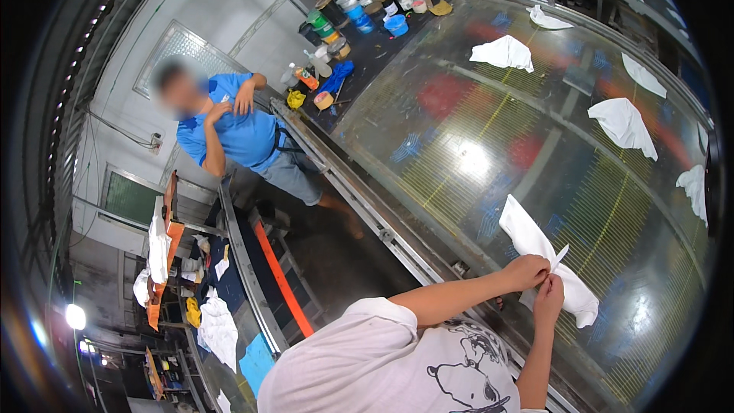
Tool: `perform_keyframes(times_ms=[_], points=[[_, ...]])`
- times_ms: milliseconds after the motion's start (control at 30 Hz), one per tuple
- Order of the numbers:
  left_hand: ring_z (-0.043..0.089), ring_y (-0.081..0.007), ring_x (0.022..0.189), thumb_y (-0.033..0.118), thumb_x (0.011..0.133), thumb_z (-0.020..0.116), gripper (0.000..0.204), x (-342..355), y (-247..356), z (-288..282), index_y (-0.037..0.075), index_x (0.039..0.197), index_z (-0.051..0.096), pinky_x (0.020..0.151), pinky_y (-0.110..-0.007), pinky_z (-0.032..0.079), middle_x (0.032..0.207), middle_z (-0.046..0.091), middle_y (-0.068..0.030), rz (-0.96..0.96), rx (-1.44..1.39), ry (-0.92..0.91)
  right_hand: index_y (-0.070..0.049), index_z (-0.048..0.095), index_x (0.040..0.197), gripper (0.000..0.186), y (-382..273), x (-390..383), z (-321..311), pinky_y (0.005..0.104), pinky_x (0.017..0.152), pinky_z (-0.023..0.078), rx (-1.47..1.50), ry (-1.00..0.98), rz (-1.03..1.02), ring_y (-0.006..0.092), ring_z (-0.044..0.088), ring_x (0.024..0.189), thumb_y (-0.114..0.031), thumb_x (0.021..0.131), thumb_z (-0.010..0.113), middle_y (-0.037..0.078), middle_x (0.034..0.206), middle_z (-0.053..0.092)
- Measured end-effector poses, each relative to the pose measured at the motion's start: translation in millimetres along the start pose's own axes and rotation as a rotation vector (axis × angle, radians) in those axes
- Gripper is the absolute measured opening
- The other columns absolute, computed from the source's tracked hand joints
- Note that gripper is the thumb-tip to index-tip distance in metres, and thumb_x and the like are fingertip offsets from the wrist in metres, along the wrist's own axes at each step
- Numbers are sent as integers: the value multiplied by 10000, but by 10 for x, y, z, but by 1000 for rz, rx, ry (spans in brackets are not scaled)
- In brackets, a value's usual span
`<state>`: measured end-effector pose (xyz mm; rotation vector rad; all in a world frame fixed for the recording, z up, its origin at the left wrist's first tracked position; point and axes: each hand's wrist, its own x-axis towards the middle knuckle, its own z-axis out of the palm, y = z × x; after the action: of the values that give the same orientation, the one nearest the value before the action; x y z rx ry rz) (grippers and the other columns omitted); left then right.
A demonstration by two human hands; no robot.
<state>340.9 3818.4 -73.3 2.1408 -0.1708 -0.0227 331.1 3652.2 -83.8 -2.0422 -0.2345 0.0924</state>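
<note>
A white piece of fabric [526, 231] lies along the near part of the large glass-like table, its middle pulled up into a small peak. My left hand [527, 271] pinches the cloth at that raised point with closed fingers. Just beside it, nearly touching, my right hand [548, 298] is closed on the same fabric, whose other end spreads out past my fingers. Exactly how the fingertips grip the edge is hidden by the hands.
More white fabric pieces [502, 53] lie spaced over the marked table [459, 218]. Paint cans and tubs [355, 14] crowd its far left corner. Across the metal rail [359, 206], a person in a blue shirt [245, 118] stands in the aisle. Another table holds white cloths [219, 329].
</note>
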Motion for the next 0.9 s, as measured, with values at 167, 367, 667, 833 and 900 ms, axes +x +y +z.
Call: perform_keyframes(times_ms=[167, 367, 667, 833, 900], points=[[689, -363, 757, 143, 874, 666, 140, -68, 53, -49, 10, 911, 684, 679, -439, 534, 829, 706, -180, -116, -153, -16, -42, 603, 1026, 149, -13, 58, -50, 201, 504, 297, 875, -108, 572, 16, 386, 583, -180, 1054, 554, -39, 760, 499], [696, -375, 776, 211, 861, 675, 181, -12, 213, -274, 43, 919, 706, 685, -446, 541, 856, 712, -194, -146, 20, -171, -22, 616, 1025, 136, -10, 96, -49, 201, 535, 361, 830, -87, 620, 36, 450, 614, -158, 1012, 622, -22, 798, 558], [708, -333, 816, 295, 858, 689, 227, 158, 109, -406, 89, 946, 730, 718, -430, 565, 886, 730, -142, -212, 409, -143, -10, 704, 1023, 254, -18, 124, -496, 354, 767, 537, 6, -53, 174, 241, 679, 851, -228, 902, 751, 120, 979, 719], [657, -149, 690, 270, 935, 717, 236, -418, -32, -541, 34, 946, 711, 635, -313, 531, 785, 699, -63, -357, -35, -15, -47, 659, 1208, 522, -266, 356, -826, 439, 1037, 452, -261, -30, -105, 339, 556, 1239, -283, 782, 844, 146, 1264, 635], [646, -132, 694, 307, 935, 732, 275, -679, -123, -629, 34, 959, 706, 633, -292, 521, 781, 693, -52, -581, -214, -67, -41, 639, 1246, 609, -241, 431, -819, 460, 1069, 422, -359, -147, -160, 344, 529, 1273, -305, 746, 866, 144, 1318, 604]])
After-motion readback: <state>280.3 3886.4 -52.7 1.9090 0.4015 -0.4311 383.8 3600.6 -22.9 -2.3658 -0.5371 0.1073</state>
